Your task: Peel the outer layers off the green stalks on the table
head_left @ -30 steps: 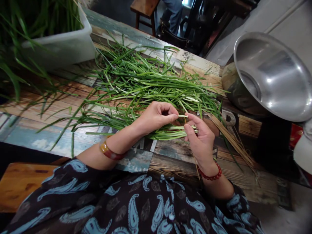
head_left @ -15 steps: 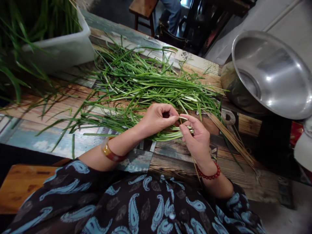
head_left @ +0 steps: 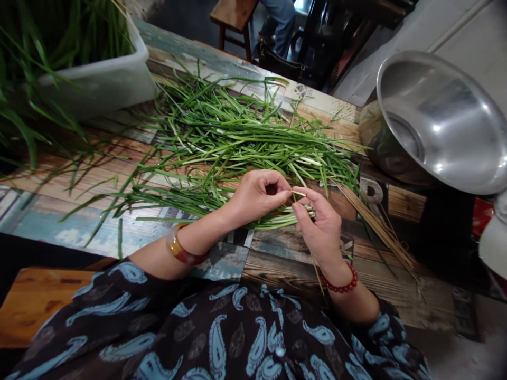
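Both my hands meet over a small bunch of chives point(head_left: 174, 200) whose pale ends lie toward the right. My left hand point(head_left: 261, 195) is closed in a pinch, thumb against forefinger, at a chive stalk point(head_left: 300, 193) that spans the gap to the other hand. My right hand point(head_left: 320, 224) pinches a thin bamboo skewer point(head_left: 318, 277), its lower length showing beneath the palm toward my shirt. Where the skewer's upper end meets the stalk is small and partly covered by fingers. Behind the hands spreads a larger pile of chives point(head_left: 237, 126).
A bundle of bamboo skewers point(head_left: 376, 227) lies right of my hands on the patterned wooden table point(head_left: 285, 248). A large steel bowl point(head_left: 447, 121) tilts at the right. At the left stands a white tub point(head_left: 103, 79) full of chives. A person's leg point(head_left: 283, 26) and a stool point(head_left: 233, 13) are beyond.
Almost nothing differs. Both hands keep the same pinch, and the whole view has shifted very slightly.
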The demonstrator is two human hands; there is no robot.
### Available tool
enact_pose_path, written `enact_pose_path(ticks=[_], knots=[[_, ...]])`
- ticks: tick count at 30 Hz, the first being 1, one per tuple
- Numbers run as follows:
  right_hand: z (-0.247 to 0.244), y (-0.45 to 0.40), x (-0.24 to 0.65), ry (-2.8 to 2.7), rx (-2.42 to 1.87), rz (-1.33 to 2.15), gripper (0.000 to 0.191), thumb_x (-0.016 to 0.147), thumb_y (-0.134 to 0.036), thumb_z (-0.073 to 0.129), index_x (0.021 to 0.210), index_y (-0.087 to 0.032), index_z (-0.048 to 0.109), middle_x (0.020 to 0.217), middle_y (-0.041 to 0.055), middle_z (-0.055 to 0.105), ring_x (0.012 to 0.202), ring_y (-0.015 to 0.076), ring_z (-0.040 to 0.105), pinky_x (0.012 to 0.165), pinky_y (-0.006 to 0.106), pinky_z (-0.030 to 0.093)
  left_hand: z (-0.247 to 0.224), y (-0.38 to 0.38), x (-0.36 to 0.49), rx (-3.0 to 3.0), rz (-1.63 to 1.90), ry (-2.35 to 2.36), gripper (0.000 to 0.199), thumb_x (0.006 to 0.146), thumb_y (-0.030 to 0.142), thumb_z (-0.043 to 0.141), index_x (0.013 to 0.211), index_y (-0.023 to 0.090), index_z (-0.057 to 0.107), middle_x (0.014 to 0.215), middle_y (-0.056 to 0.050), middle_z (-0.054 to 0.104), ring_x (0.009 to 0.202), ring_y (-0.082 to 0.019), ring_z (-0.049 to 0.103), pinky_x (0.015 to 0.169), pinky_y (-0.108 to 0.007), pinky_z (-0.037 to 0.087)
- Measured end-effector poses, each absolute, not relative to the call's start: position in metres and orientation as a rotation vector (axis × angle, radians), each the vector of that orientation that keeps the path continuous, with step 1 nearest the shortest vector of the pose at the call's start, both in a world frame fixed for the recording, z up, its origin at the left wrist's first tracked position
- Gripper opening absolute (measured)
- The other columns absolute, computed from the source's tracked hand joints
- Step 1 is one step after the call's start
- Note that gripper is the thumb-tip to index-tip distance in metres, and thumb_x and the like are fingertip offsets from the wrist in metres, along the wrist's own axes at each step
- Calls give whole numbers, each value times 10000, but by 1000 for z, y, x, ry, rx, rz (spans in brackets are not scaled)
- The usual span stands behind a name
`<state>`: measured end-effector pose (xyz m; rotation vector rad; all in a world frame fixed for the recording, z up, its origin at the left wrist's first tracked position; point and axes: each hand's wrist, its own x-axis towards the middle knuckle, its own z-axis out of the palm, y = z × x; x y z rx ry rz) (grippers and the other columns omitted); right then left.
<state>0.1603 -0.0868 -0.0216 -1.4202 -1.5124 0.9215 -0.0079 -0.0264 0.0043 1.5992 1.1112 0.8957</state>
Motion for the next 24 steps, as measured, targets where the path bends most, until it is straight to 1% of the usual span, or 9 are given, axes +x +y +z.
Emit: enact_pose_path(ticks=[7, 10, 14, 19, 24], knots=[[-20, -87, 160, -1525, -1442, 888, 264, 925, -305, 589, 1178, -260, 649, 831, -10, 671, 650, 118, 613, 547, 236, 467, 0, -27, -8, 1637, 921, 1083, 120, 759, 184, 644, 653, 133, 669, 596, 12, 614, 545, -73, 497, 528, -191, 358], [-21, -87, 160, -1522, -1450, 885, 262, 926, -318, 592, 1174, -255, 649, 847, -2, 671, 658, 122, 618, 551, 240, 475, -1, -28, -8, 1676, 924, 1073, 114, 768, 177, 640, 664, 138, 666, 606, 10, 618, 565, -82, 516, 546, -196, 373], [-24, -87, 159, -1518, -1459, 886, 269, 930, -330, 587, 1182, -252, 642, 858, -2, 668, 626, 114, 602, 544, 237, 474, -4, -29, -8, 1847, 972, 1082, 130, 793, 158, 613, 667, 153, 644, 629, 3, 622, 616, -101, 545, 594, -214, 394], [-25, -87, 158, -1515, -1457, 871, 264, 927, -317, 581, 1176, -251, 635, 832, -6, 657, 605, 109, 587, 544, 232, 474, -10, -28, -9, 2118, 1017, 1065, 146, 823, 137, 587, 687, 167, 631, 638, -4, 617, 634, -120, 529, 626, -248, 382], [-25, -85, 159, -1490, -1436, 882, 258, 926, -326, 590, 1170, -248, 621, 879, 1, 663, 620, 103, 590, 544, 226, 475, -12, -27, -11, 2247, 1021, 966, 137, 853, 166, 594, 726, 151, 643, 686, -29, 653, 658, -135, 544, 657, -271, 391]])
